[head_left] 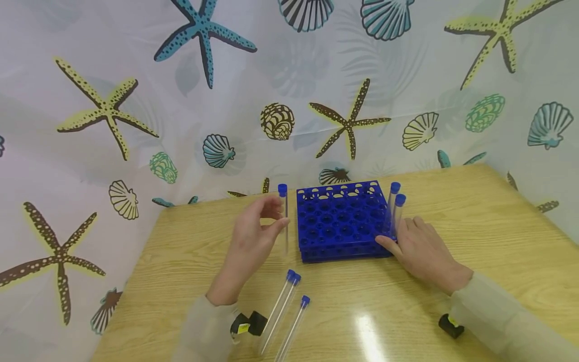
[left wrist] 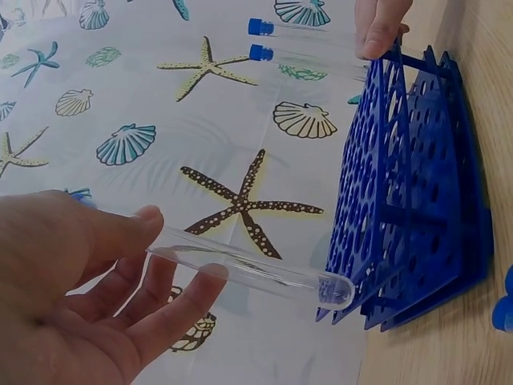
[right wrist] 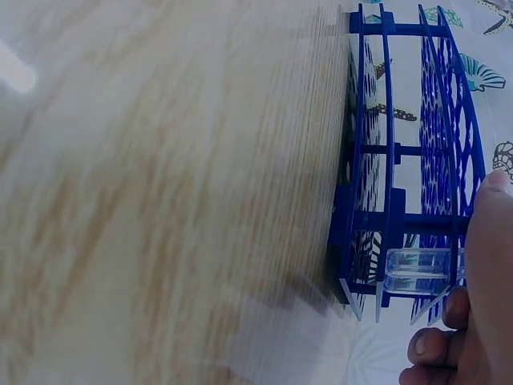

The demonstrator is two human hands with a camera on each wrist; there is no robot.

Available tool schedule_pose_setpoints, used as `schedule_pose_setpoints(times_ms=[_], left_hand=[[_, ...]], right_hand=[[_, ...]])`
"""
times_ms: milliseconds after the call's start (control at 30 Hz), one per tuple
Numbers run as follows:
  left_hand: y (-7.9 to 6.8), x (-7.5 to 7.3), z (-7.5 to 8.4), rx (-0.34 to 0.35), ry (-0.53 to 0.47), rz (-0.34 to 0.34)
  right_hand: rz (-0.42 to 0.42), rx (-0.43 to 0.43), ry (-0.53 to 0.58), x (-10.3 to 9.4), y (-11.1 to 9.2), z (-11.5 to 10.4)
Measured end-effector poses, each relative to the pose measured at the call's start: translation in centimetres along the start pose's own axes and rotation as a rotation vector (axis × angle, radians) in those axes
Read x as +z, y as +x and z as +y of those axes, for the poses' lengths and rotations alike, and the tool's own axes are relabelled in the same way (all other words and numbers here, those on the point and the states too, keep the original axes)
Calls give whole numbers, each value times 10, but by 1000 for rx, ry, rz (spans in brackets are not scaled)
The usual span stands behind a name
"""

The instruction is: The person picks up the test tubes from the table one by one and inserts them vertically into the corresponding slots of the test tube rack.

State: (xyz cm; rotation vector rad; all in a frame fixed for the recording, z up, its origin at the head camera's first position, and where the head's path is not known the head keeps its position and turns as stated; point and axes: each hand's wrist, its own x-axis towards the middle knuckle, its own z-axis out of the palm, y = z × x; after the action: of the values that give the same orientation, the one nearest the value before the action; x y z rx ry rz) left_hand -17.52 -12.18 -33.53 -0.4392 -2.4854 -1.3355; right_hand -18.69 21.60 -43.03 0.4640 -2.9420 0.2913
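Note:
My left hand (head_left: 253, 236) pinches a clear test tube (head_left: 286, 229) with a blue cap, held upright just left of the blue test tube rack (head_left: 341, 244). In the left wrist view the rounded bottom of that tube (left wrist: 337, 290) overlaps the rack's near corner. My right hand (head_left: 422, 251) grips the rack's right end, thumb on the top front edge and fingers round the side. Two capped tubes stand in the rack's right end beside that hand; one shows a blue cap (head_left: 400, 199). Their lower ends show through the rack (right wrist: 417, 270) in the right wrist view.
Three capped test tubes (head_left: 291, 322) lie on the wooden table (head_left: 362, 296) in front of the rack, near the left forearm. Behind the table hangs a white cloth (head_left: 244, 90) printed with starfish and shells. Each sleeve carries a small black device (head_left: 451, 326) at the wrist.

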Motion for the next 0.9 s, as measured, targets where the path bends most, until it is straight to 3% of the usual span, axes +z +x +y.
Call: schedule_pose_setpoints(times_ms=[267, 667, 900], left_hand=[[7, 17, 6, 60, -25, 30], [22, 44, 23, 103, -22, 7], [31, 60, 32, 114, -93, -5]], right_hand=[[7, 2, -10, 0, 0, 0], [21, 11, -14, 2, -1, 2], [51, 8, -33, 2, 0, 1]])
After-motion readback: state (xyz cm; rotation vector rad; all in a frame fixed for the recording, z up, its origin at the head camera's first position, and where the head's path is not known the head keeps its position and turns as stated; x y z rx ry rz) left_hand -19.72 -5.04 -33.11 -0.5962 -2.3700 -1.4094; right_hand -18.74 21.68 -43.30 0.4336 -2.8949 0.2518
